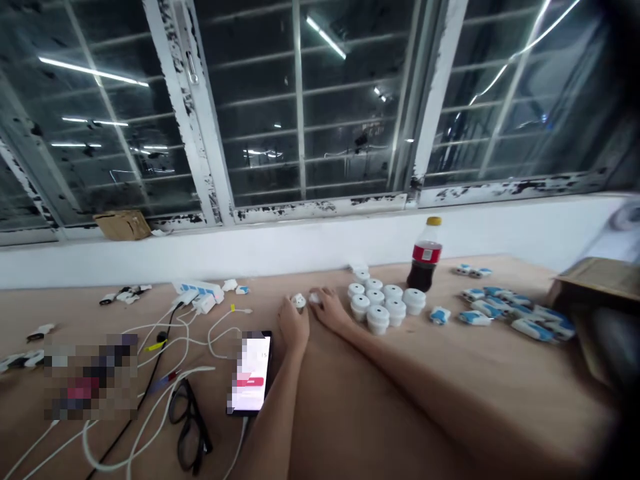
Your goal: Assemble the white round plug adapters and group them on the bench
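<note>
White cables (190, 333), eyeglasses (187, 420) and a lit phone (253, 373) are seen at left on the table (350, 413). A small white round part (299, 301) is pinched by the left hand (294, 325); another white part (315, 297) is gripped by the right hand (330, 308). Just right, white round parts (380, 303) are clustered beside a cola bottle (424, 257), then blue-white pieces (515, 313).

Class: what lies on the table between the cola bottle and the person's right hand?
In the head view, a cluster of white round caps sits between the cola bottle and the right hand.
</note>
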A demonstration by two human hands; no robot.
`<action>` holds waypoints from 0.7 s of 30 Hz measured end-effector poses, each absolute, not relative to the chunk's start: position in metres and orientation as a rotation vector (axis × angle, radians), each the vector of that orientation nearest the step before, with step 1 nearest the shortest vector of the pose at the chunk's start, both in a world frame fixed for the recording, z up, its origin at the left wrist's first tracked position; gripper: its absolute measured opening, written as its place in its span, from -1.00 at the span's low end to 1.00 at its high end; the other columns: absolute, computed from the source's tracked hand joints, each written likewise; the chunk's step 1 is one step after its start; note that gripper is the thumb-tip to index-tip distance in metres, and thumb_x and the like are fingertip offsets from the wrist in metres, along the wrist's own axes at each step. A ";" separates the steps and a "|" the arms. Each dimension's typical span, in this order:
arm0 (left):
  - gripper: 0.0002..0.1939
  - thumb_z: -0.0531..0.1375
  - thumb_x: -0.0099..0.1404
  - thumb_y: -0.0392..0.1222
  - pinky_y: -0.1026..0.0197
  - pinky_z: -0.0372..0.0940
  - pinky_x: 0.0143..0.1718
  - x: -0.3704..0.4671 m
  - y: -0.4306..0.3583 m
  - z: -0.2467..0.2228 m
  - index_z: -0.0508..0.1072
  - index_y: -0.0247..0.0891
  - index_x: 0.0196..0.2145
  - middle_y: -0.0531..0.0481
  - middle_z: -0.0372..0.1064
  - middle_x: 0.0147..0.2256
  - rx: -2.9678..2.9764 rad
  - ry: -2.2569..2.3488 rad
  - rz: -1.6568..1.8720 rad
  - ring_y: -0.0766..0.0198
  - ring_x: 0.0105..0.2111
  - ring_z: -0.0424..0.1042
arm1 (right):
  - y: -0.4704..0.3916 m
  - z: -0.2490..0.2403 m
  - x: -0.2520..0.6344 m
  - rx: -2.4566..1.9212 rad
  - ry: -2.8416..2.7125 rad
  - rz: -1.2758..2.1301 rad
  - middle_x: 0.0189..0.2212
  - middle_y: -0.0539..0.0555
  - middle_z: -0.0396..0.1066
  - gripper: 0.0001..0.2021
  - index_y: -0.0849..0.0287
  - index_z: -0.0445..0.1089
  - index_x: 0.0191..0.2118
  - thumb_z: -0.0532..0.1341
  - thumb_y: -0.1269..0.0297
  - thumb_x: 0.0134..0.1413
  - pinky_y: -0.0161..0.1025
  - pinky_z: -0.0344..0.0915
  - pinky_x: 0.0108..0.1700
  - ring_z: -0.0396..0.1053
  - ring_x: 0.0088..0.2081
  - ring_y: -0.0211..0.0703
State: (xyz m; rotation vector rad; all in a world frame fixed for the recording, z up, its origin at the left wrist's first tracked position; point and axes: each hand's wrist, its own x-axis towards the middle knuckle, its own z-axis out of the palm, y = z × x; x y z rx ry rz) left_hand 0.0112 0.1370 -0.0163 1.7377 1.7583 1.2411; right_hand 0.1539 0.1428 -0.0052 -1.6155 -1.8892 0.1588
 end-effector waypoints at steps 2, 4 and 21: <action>-0.76 0.31 0.42 -0.23 0.03 0.37 0.16 0.013 0.131 -0.015 0.51 -0.22 0.03 -0.24 0.62 0.02 1.781 1.652 1.244 -0.05 0.10 0.58 | 0.108 -0.009 0.167 -1.539 -1.867 0.159 0.13 0.23 0.54 -0.63 0.12 0.48 0.22 0.15 0.29 0.39 0.01 0.40 0.23 0.49 0.14 0.10; -0.79 0.34 0.43 -0.15 0.11 0.41 0.07 0.017 0.121 -0.016 0.52 -0.17 -0.02 -0.17 0.64 -0.02 1.794 1.544 1.277 0.02 0.03 0.61 | 0.076 -0.015 0.183 -1.473 -1.835 0.188 0.04 0.18 0.59 -0.66 0.05 0.49 0.18 0.16 0.15 0.42 0.05 0.47 0.15 0.53 0.04 0.12; -0.57 0.42 0.27 -0.13 0.03 0.48 0.15 0.002 0.040 -0.021 0.59 -0.12 0.10 -0.06 0.64 0.08 1.726 0.916 1.080 0.04 0.06 0.60 | -0.007 -0.017 0.216 -1.012 -1.495 0.985 0.06 0.14 0.64 -0.53 -0.13 0.45 0.15 0.37 -0.21 0.24 0.25 0.50 0.22 0.61 0.08 0.22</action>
